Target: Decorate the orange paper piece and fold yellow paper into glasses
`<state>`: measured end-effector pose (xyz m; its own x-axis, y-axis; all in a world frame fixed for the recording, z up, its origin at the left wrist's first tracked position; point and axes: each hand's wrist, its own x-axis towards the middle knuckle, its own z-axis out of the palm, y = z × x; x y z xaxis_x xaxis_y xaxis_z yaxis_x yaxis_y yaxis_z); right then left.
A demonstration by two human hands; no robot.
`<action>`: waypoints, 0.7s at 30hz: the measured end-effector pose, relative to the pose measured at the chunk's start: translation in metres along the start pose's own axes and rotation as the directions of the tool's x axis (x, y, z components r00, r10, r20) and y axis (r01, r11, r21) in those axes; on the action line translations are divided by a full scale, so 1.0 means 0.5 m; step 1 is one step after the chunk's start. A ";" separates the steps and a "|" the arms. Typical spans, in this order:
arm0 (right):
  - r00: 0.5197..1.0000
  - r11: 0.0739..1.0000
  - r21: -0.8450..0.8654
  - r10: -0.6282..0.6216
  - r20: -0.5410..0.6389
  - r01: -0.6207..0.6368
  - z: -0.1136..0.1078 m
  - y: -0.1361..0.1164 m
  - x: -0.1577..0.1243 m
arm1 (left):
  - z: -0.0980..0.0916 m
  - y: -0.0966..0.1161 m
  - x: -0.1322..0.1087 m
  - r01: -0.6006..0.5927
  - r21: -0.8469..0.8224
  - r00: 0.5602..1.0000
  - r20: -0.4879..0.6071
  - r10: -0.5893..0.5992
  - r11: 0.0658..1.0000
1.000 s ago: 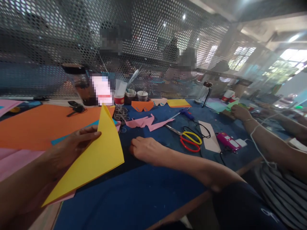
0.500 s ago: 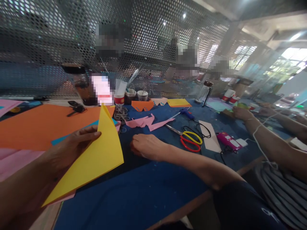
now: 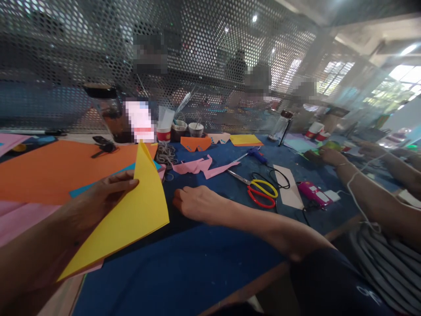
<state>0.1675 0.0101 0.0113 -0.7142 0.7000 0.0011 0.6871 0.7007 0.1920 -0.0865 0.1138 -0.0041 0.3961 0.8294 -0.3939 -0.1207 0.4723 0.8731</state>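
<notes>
My left hand (image 3: 98, 199) grips a folded yellow paper (image 3: 131, 219) by its left edge, thumb on top, the paper's point tilted up. My right hand (image 3: 194, 202) rests on the blue table (image 3: 184, 267) just right of the paper, fingers curled under into a loose fist; whatever may be inside is hidden. Pink paper cut-outs (image 3: 200, 166) lie just beyond that hand. Red-and-yellow scissors (image 3: 261, 191) lie to its right.
A large orange sheet (image 3: 49, 169) and a pink sheet (image 3: 19, 219) cover the left. Cups (image 3: 179, 130) and a dark-lidded jar (image 3: 107, 112) stand against the perforated metal screen (image 3: 197, 66). A co-worker's hand (image 3: 329, 154) works at right, near a pink device (image 3: 312, 192).
My right hand has slid slightly left, toward the yellow paper. The left hand and paper have hardly moved.
</notes>
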 end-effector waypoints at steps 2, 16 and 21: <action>1.000 1.000 0.022 0.019 0.008 -0.020 0.003 0.006 0.005 | -0.004 -0.003 0.004 -0.003 -0.026 1.000 0.021 0.003 1.000; 1.000 0.999 0.042 0.012 0.007 -0.012 -0.006 0.007 -0.005 | -0.023 -0.010 0.013 -0.005 0.013 0.998 -0.065 0.006 1.000; 1.000 1.000 -0.003 0.008 -0.010 -0.008 -0.001 -0.001 -0.002 | -0.026 -0.013 0.016 -0.017 -0.015 1.000 -0.027 0.016 1.000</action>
<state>0.1676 0.0089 0.0119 -0.7101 0.7040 0.0121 0.6922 0.6948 0.1951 -0.0942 0.1214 -0.0166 0.3695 0.8447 -0.3872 -0.1411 0.4629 0.8751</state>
